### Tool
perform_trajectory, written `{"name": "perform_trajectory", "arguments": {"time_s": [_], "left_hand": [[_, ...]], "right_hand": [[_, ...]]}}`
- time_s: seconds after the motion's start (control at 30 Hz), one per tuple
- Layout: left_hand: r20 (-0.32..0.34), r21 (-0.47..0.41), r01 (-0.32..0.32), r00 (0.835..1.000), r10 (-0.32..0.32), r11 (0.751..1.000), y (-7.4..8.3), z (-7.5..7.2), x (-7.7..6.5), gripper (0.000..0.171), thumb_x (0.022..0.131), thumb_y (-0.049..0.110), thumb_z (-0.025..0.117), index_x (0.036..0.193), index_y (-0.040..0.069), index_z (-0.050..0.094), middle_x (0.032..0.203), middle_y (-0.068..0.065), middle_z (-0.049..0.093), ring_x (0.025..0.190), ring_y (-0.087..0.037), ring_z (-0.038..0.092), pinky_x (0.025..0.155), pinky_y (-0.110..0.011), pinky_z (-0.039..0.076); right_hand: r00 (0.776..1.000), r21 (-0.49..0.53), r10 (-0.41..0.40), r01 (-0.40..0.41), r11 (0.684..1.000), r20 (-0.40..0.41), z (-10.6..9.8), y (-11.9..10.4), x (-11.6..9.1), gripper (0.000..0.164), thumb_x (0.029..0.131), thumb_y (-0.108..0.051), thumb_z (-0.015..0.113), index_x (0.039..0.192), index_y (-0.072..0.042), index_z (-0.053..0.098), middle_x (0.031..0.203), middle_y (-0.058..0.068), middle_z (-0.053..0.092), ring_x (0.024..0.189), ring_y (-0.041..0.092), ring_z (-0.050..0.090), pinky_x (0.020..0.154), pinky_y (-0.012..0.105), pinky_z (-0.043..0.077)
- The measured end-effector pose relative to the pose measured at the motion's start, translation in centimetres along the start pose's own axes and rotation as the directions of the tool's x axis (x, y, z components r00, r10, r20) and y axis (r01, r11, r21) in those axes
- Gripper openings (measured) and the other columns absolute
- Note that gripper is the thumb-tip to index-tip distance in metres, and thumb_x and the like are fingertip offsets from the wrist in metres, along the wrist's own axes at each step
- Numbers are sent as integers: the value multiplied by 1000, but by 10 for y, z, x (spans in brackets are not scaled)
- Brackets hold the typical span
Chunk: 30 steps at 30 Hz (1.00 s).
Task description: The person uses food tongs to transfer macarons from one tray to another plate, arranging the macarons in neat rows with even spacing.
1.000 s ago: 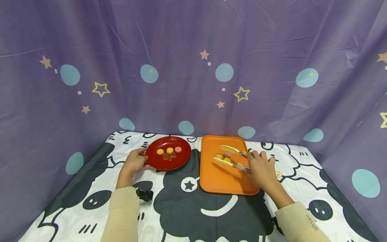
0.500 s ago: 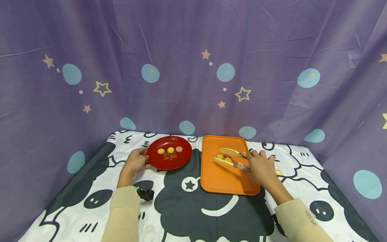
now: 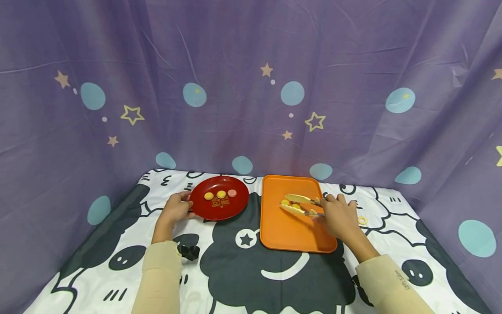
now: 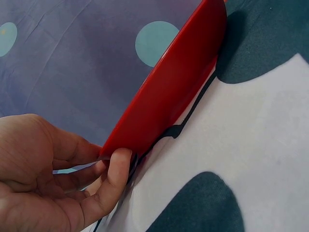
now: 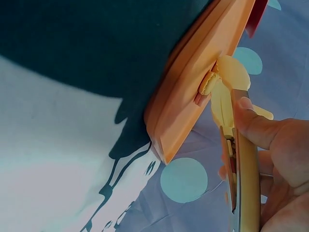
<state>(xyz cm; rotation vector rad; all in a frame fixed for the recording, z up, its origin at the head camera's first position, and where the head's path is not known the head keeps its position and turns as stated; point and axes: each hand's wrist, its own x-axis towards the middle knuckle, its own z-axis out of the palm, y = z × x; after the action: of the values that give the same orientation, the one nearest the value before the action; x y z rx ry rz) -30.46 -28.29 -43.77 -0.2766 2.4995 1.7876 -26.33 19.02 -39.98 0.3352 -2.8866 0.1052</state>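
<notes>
My left hand (image 3: 177, 210) pinches the left rim of a red plate (image 3: 231, 211), thumb on top and fingers beneath in the left wrist view. Two yellow macarons (image 3: 209, 196) and a pink macaron (image 3: 232, 193) lie in a row on the plate. With my right hand (image 3: 339, 220) I grip yellow-tipped tongs (image 5: 248, 169) over an orange tray (image 3: 290, 237). Yellow macarons (image 3: 296, 206) sit between the tongs' spread arms. In the right wrist view, a pinkish macaron (image 5: 198, 100) shows beside a yellow one (image 5: 209, 83) near the tips.
A sheep-patterned cloth (image 3: 274, 283) covers the table under plate and tray. Behind the far edge hangs a purple curtain (image 3: 235, 131) with stars and dots. A yellow ring (image 3: 362, 220) shows just right of my right hand. The tray stands right of the plate.
The tongs' arms have drawn a little closer together around the macarons, and the pink one on the tray is now hidden in the head view. The left hand and plate stay put.
</notes>
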Motion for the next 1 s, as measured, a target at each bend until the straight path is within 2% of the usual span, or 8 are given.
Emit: {"name": "perform_trajectory", "arguments": {"time_s": [0.2,0.4,0.57,0.8,1.0], "left_hand": [[-5,12,4,1000,-4,1000,0,0,0,54,102,-2,43,155,-5,36,139,-25,45,75,-16,64,65,-27,61],[-8,18,2,1000,-2,1000,0,-1,-1,55,101,-2,43,155,-5,35,140,-25,45,76,-16,64,66,-29,62],[-7,20,3,1000,-3,1000,0,-1,0,56,101,-2,42,156,-4,35,140,-25,45,78,-16,63,67,-29,62],[-8,30,9,1000,-9,1000,0,-1,2,56,101,-1,43,156,-3,35,141,-24,45,82,-17,63,68,-29,62],[-6,24,12,1000,-11,1000,1,0,2,56,101,-1,43,156,-3,35,140,-24,45,80,-17,64,68,-29,62]], "right_hand": [[1000,0,7,-7,1000,24,-2,0,2,53,84,-39,84,124,-5,71,117,15,65,95,34,49,72,51,36],[1000,-17,-15,15,1000,20,-7,-2,6,47,85,-36,84,119,-5,73,116,13,66,96,34,50,71,49,36],[999,-23,-2,3,1000,54,-12,-5,10,47,85,-36,84,120,-6,74,117,12,66,97,33,50,73,49,36],[994,-47,2,3,999,107,-21,-8,18,45,85,-37,83,117,-7,75,102,9,64,96,33,49,76,51,36],[992,-67,-4,13,998,127,-24,-9,20,46,85,-39,83,117,-8,75,99,8,63,97,33,50,77,52,37]]}}
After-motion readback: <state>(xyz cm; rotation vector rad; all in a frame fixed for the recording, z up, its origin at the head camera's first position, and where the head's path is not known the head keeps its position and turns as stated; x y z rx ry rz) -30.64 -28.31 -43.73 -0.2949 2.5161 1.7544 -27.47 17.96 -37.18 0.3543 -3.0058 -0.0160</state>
